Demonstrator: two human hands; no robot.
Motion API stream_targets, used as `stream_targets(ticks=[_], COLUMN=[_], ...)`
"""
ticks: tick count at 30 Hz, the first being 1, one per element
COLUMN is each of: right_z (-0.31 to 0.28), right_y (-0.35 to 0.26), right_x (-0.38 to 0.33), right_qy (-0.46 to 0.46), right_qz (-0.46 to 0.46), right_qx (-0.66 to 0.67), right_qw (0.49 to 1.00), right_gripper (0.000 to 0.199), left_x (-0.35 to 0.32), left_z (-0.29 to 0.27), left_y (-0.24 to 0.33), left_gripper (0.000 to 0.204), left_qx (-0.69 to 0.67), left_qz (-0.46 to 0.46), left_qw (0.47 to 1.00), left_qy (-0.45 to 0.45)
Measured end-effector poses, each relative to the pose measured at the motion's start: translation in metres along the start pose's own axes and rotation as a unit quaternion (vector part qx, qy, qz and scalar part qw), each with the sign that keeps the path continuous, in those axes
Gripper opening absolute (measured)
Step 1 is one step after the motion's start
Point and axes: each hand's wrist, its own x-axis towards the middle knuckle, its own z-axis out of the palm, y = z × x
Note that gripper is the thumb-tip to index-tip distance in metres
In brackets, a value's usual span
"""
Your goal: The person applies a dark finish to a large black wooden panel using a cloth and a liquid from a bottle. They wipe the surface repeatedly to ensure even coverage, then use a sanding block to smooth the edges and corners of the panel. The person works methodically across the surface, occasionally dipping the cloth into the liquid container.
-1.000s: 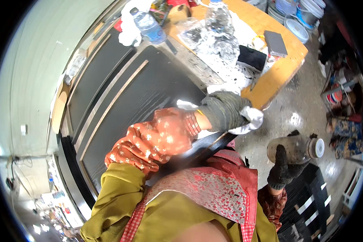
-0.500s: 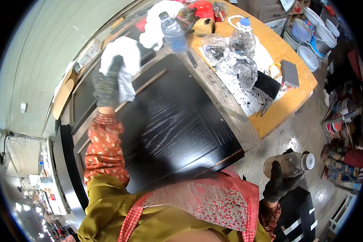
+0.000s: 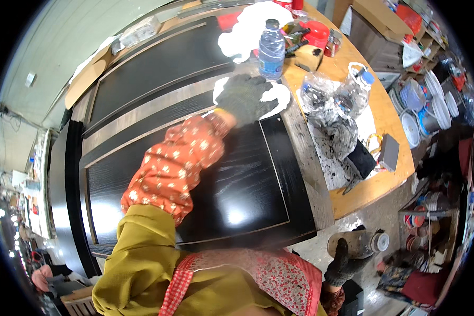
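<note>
Here the big black door panel (image 3: 231,184) lies flat on the surface (image 3: 374,179), its glossy face taking up most of the view, with a paler unfinished band crossing it near the far end. The left hand (image 3: 245,97), in a dark grey glove, is spread flat, palm down, on a white cloth (image 3: 276,95) at the panel's far right corner, just short of a clear plastic water bottle (image 3: 272,50). Pressing with the whole palm looks right to me: it keeps the cloth flat, and long strokes along the grain should avoid smears on that shine. The corner grooves probably want a fingertip through the cloth. Down by the person's side, well off the panel, the right hand (image 3: 345,263), also gloved, is closed around a grimy bottle (image 3: 359,243) held sideways; I would keep its capped end level so nothing drips.
</note>
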Motion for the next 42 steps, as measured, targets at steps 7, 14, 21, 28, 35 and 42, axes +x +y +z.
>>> stream_targets(ticks=[7, 14, 21, 28, 35, 42], right_z=[-0.008, -0.014, 0.028, 0.075, 0.160, 0.232], right_y=[0.015, 0.021, -0.021, -0.058, -0.070, -0.089], right_x=[-0.006, -0.016, 0.021, 0.074, 0.132, 0.164], right_qy=[0.020, 0.054, -0.028, -0.151, -0.169, -0.194], right_qz=[0.015, 0.033, 0.005, -0.108, -0.181, -0.238], right_qx=[-0.057, 0.001, 0.042, -0.004, -0.023, 0.002], right_qw=[0.998, 0.998, 0.999, 0.983, 0.968, 0.952], right_gripper=[0.079, 0.078, 0.091, 0.083, 0.081, 0.073], left_x=[0.033, -0.013, -0.066, -0.101, -0.103, -0.130], left_z=[-0.001, -0.035, -0.081, -0.039, -0.016, -0.009], left_y=[-0.028, -0.148, -0.177, -0.165, -0.106, -0.106], left_gripper=[0.056, 0.052, 0.059, 0.071, 0.052, 0.055], left_qx=[-0.084, 0.086, 0.281, 0.052, 0.054, 0.165], left_qz=[-0.165, -0.292, -0.139, -0.231, -0.239, -0.233], left_qw=[0.981, 0.950, 0.942, 0.966, 0.969, 0.958], left_qy=[-0.059, -0.072, 0.120, 0.106, 0.011, 0.036])
